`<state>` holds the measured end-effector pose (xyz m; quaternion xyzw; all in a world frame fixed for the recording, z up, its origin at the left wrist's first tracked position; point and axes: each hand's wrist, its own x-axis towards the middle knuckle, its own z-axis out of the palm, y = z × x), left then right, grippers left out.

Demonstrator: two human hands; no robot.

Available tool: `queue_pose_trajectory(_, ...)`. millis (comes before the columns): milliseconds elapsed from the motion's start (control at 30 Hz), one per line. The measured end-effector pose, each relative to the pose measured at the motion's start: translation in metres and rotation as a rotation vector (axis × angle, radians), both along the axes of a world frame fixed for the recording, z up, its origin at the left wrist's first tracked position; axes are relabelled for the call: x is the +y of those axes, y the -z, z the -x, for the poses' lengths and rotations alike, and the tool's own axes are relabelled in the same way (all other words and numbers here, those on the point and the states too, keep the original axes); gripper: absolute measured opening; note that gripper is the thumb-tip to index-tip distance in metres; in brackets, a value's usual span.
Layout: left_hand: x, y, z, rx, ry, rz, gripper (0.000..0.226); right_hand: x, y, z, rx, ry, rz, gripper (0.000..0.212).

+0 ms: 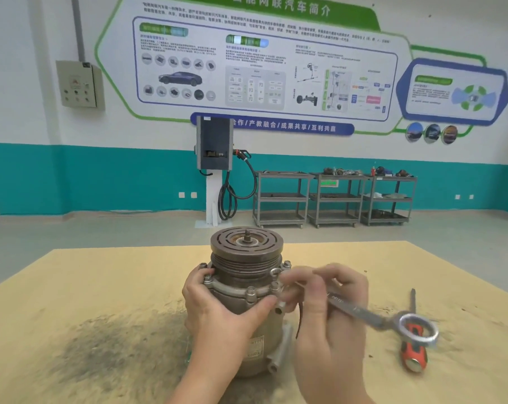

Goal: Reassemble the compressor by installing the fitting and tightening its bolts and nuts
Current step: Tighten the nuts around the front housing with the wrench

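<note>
Compressor (241, 290) stands upright at lower centre on the table (101, 287). Left hand (217, 310) grips its body, fingers curled around. Right hand (331, 310) pinches a wrench (363, 312) at the flange bolts (274, 285). Screwdriver (413, 345) lies lower right.

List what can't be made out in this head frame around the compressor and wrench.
- Wrench head end: head view, motion-blurred and covered by the right hand; whether it sits on a bolt is unclear.
- Compressor lower left side and base: hidden by the left hand and forearm.
- Compressor label: too small and partly covered to read.
- Screwdriver shaft: crossed by the wrench's ring end.
</note>
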<state>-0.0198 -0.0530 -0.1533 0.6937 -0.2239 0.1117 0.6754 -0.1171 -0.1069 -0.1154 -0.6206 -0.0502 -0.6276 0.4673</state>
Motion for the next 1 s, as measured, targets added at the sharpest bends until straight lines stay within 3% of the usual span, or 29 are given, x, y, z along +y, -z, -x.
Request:
queue_pose_trajectory(200,0.000,0.002,-0.006,-0.076,-0.033,-0.039,0.093,-0.052,-0.016,-0.002,0.057,-0.465,-0.640,0.019)
queue_pose_trajectory(300,0.000,0.001,-0.004,-0.098,-0.041,-0.027,0.091,-0.063,-0.015,-0.005,0.075,-0.595,-0.765,0.018)
queue_pose_trajectory(433,0.001,0.002,-0.005,-0.079,-0.018,-0.055,0.091,-0.078,-0.020,-0.015,0.208,-0.684,-0.761,0.016)
queue_pose_trajectory(533,0.001,0.000,-0.003,-0.082,-0.011,-0.043,0.090,-0.084,-0.024,-0.019,0.277,-0.697,-0.678,0.016)
queue_pose_trajectory(667,0.000,-0.001,-0.002,-0.084,-0.021,-0.045,0.094,-0.074,-0.010,-0.013,0.164,-0.602,-0.542,0.013)
queue_pose_trajectory(800,0.000,-0.002,0.001,-0.070,-0.027,-0.044,0.096,-0.046,0.021,0.000,0.065,-0.303,-0.181,0.016)
queue_pose_trajectory(933,0.003,-0.004,0.005,0.006,0.057,-0.025,0.103,-0.017,0.030,-0.003,0.101,0.104,0.277,0.026)
queue_pose_trajectory(1000,0.003,-0.006,0.005,0.032,0.070,-0.014,0.099,-0.012,0.024,-0.005,0.124,0.201,0.372,0.026)
